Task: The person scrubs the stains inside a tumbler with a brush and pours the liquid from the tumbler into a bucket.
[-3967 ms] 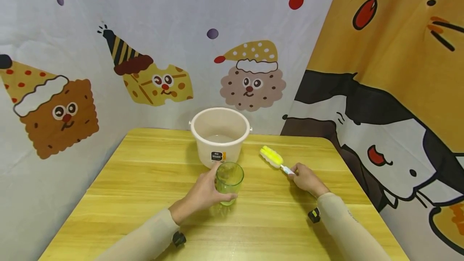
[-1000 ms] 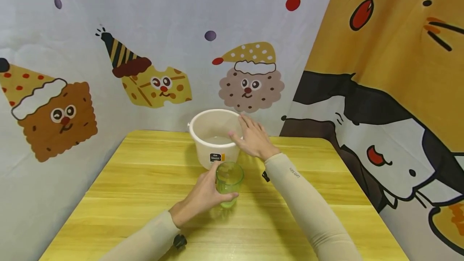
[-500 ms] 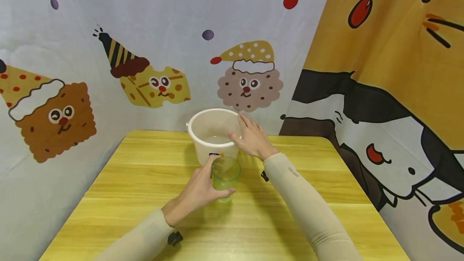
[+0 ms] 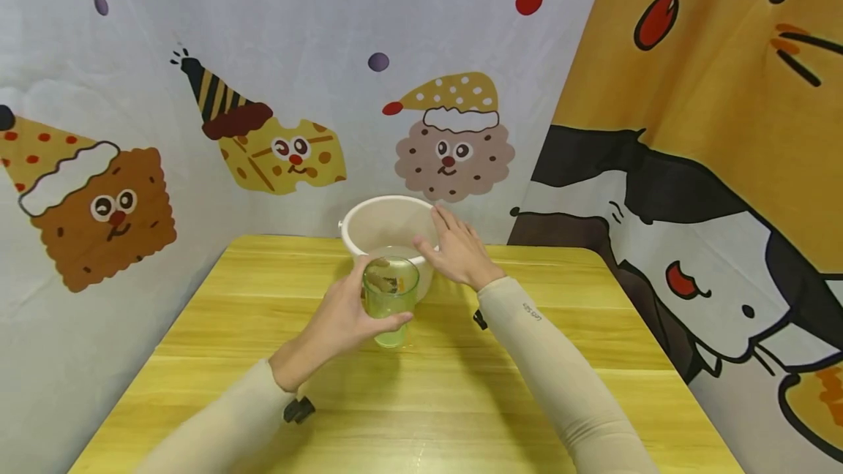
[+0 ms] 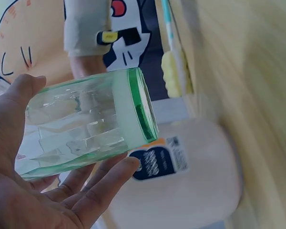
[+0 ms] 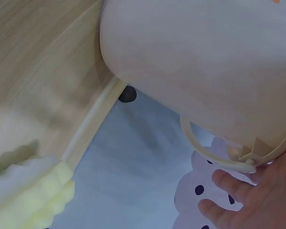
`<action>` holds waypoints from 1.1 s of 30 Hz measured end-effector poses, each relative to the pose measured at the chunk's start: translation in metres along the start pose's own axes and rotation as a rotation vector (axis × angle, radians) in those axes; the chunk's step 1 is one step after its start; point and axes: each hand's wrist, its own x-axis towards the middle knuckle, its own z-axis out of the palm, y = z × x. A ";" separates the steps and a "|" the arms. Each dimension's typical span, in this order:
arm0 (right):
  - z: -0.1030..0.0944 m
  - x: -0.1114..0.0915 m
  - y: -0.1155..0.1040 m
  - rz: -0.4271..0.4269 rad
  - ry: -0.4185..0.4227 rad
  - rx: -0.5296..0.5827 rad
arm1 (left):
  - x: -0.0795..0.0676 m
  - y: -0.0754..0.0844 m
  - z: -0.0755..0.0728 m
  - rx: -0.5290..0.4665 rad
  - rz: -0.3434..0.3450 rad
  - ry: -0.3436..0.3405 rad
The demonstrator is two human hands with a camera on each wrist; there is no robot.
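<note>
My left hand (image 4: pixel 339 313) grips a clear green glass (image 4: pixel 390 306) upright in front of a white bucket (image 4: pixel 349 229). In the left wrist view, the thick green base of the glass (image 5: pixel 142 105) hangs clear of the wood, with the thumb on one side and fingers on the other. My right hand (image 4: pixel 461 249) rests on the bucket's right rim with fingers fairly straight, thumb over the opening. The right wrist view shows its fingertips (image 6: pixel 229 183) beside the handle's pivot (image 6: pixel 248 164). A yellow-headed sponge brush (image 5: pixel 174 71) lies on the table; my right arm hides it in the head view.
The wooden table (image 4: pixel 263 298) ends at a back edge close behind the bucket. Cartoon-printed cloth (image 4: pixel 296 35) hangs behind and on both sides. The bucket's curved handle (image 6: pixel 195 143) hangs down its outer side.
My right hand has left the brush handle and moved onto the bucket rim. My left hand has lifted the glass and carried it left and forward, nearer the bucket.
</note>
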 end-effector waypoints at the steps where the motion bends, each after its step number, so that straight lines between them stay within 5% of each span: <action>1: 0.000 0.000 0.000 0.000 0.000 -0.001 | 0.002 0.000 -0.003 0.008 -0.006 0.004; 17: 0.002 -0.001 0.000 0.023 0.007 0.035 | 0.041 0.008 -0.060 0.014 -0.132 0.007; 33: 0.000 -0.001 -0.001 0.026 -0.010 0.038 | 0.077 0.005 -0.077 0.121 -0.104 0.033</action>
